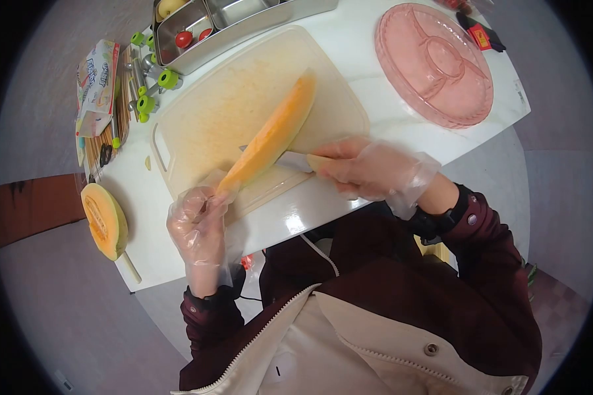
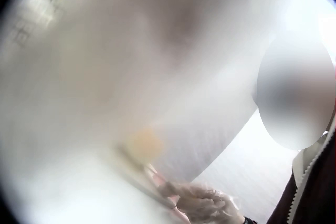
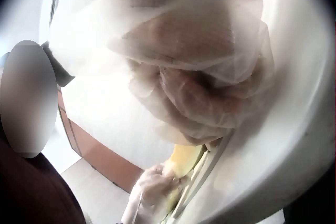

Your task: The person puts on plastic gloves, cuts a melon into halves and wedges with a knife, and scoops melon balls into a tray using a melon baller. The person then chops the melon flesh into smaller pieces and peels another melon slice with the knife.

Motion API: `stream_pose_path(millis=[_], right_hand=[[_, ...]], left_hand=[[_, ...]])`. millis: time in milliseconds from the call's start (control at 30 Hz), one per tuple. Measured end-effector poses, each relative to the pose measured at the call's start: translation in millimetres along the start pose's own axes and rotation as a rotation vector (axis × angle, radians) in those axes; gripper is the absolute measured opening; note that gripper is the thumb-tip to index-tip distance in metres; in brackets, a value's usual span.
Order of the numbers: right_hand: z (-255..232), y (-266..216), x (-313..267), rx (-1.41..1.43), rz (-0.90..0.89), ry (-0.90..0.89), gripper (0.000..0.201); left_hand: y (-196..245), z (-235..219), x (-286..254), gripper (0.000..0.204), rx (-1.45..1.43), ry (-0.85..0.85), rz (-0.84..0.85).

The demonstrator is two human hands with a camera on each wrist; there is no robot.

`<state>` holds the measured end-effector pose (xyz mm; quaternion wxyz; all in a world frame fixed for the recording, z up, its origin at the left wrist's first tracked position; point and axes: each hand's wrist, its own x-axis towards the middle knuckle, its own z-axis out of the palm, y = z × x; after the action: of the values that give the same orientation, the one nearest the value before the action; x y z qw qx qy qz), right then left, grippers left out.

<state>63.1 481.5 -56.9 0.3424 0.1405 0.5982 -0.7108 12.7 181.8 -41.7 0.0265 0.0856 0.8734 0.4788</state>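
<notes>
A long orange melon slice (image 1: 270,135) with a pale green rind is held above the cutting board (image 1: 204,118). My left hand (image 1: 201,214), in a clear plastic glove, pinches its near end. The gloved right hand (image 1: 369,168) grips a knife (image 1: 295,160) by its pale handle. The blade passes behind the slice, its tip showing on the far side. In the right wrist view, the right hand (image 3: 194,87) has its fingers curled, and the left hand (image 3: 152,187) is at the melon slice (image 3: 186,158). Glove plastic blurs most of the left wrist view.
A halved melon (image 1: 105,220) sits at the table's left edge. Behind the board stands a metal tray (image 1: 178,62) with tomatoes. Green-ended tools (image 1: 145,104), skewers and a printed bag (image 1: 99,85) lie at the left. A pink divided plate (image 1: 435,66) is at the right.
</notes>
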Motion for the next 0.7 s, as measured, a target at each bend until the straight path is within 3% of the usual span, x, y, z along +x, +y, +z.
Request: stream_pose_path(millis=[67, 200, 267, 400, 467, 500, 567, 700], right_hand=[[7.0, -11.6, -6.8, 0.000, -0.007, -0.042, 0.026], [-1.9, -4.1, -2.3, -0.056, -0.021, 0.031, 0.029], [-7.3, -16.7, -15.2, -0.105, 0.025, 0.192, 0.032], [-12.2, -26.7, -41.7, -0.046, -0.018, 0.265, 0.039], [-10.0, -26.9, -49.6, -0.047, -0.064, 0.427, 0.039], [-9.4, -22.5, -48.5, -0.062, -0.061, 0.423, 0.039], [-6.5, -8.8, -42.4, -0.043, -0.270, 0.603, 0.041], [7.2, -6.7, -50.2, -0.018, -0.349, 0.640, 0.043]], left_hand=[[8.2, 1.9, 0.1, 0.012, -0.017, 0.048, 0.077], [-3.3, -4.0, -3.9, 0.011, -0.031, 0.078, 0.033], [-9.4, -9.0, -7.0, 0.011, -0.071, 0.116, -0.028], [-16.3, -10.3, -10.6, 0.011, -0.112, 0.118, -0.017], [-5.3, -7.9, -11.6, 0.010, -0.106, 0.138, 0.002], [-1.2, -7.2, -11.8, 0.010, -0.115, 0.150, -0.004], [4.4, -6.1, -13.9, 0.011, -0.050, 0.142, 0.012], [4.1, -5.8, -16.7, 0.011, 0.049, 0.167, 0.083]])
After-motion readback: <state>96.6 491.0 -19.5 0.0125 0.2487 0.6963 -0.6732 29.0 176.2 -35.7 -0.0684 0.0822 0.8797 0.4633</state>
